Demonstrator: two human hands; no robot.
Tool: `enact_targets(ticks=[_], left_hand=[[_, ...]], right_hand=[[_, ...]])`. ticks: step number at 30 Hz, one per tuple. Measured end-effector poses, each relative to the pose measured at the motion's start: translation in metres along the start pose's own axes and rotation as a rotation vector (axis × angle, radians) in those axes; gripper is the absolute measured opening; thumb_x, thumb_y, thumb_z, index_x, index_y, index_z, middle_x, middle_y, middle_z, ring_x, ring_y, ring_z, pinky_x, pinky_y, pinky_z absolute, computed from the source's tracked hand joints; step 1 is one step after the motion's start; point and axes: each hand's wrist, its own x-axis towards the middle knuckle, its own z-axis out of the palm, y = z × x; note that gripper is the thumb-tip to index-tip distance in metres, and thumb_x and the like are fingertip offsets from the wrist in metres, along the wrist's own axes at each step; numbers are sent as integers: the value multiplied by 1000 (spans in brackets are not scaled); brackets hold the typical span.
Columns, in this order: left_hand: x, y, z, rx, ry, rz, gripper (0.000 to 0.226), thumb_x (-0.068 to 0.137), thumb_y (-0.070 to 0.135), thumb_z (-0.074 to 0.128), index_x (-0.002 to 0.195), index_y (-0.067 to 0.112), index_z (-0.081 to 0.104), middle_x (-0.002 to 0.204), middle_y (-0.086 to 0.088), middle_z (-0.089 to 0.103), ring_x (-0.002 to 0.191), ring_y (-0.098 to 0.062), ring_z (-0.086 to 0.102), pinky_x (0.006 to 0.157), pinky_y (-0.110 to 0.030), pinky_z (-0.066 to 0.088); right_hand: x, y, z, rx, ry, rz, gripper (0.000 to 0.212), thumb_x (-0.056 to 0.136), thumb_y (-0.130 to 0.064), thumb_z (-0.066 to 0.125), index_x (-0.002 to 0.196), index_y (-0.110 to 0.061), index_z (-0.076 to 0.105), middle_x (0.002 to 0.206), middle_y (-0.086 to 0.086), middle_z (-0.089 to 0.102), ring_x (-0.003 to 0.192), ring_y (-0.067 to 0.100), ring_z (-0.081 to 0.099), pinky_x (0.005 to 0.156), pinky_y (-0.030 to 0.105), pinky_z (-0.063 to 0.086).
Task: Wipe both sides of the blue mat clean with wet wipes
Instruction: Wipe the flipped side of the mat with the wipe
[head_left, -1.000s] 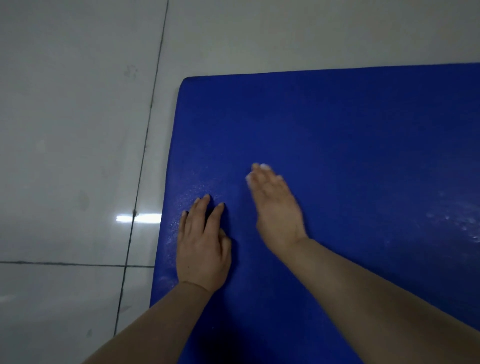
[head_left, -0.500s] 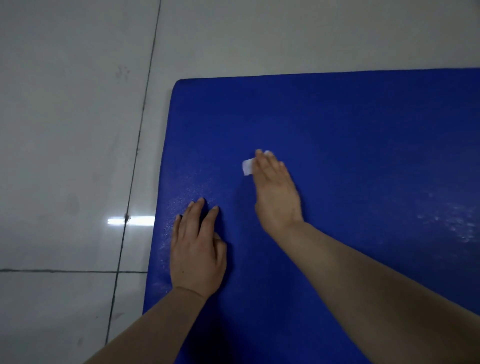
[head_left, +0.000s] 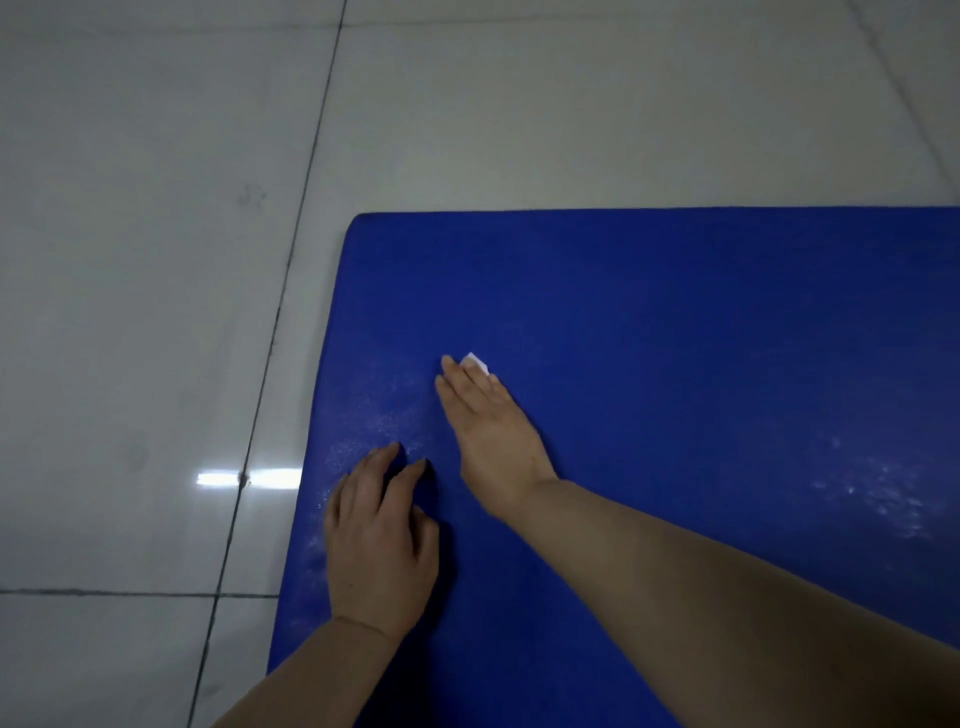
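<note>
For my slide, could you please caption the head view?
Right hand presses a white wet wipe flat on the blue mat while the left hand steadies it near its edge.

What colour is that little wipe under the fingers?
White: the wet wipe peeks from under the right hand, in the head view.

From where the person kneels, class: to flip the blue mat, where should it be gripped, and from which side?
Probably the left edge of the blue mat, approached from the tiled floor. It lies flat with that border exposed beside the left hand; the right hand presses the wet wipe.
</note>
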Motion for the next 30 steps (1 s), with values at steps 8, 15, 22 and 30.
enact_targets(ticks=[8, 15, 22, 30], left_hand=[[75, 10, 21, 105, -39, -96, 54, 83, 23, 31, 125, 5, 58, 140, -22, 48, 129, -37, 46, 109, -54, 28], [76, 8, 22, 141, -25, -82, 58, 83, 27, 28, 131, 10, 57, 143, -14, 47, 133, -30, 41, 113, -51, 25], [77, 7, 24, 136, -31, -90, 57, 82, 26, 29, 130, 11, 57, 143, -12, 47, 135, -25, 36, 113, -50, 26], [76, 8, 22, 130, -10, -95, 55, 83, 25, 31, 129, 12, 58, 143, -11, 48, 134, -27, 39, 113, -50, 27]], right_hand=[[5, -2, 11, -61, 77, 34, 68, 66, -18, 82, 129, -6, 57, 140, 9, 50, 132, 23, 43, 109, 36, 30], [16, 57, -25, -273, 168, 323, 68, 76, -1, 66, 139, 1, 41, 148, 17, 37, 138, 31, 35, 114, 37, 17], [66, 15, -17, -112, 104, 73, 62, 100, -11, 32, 151, -5, -4, 159, 12, -11, 146, 27, -11, 117, 33, -13], [57, 77, -40, -305, 204, 243, 67, 93, -2, 45, 150, -2, 10, 159, 13, 5, 147, 26, 8, 117, 33, 1]])
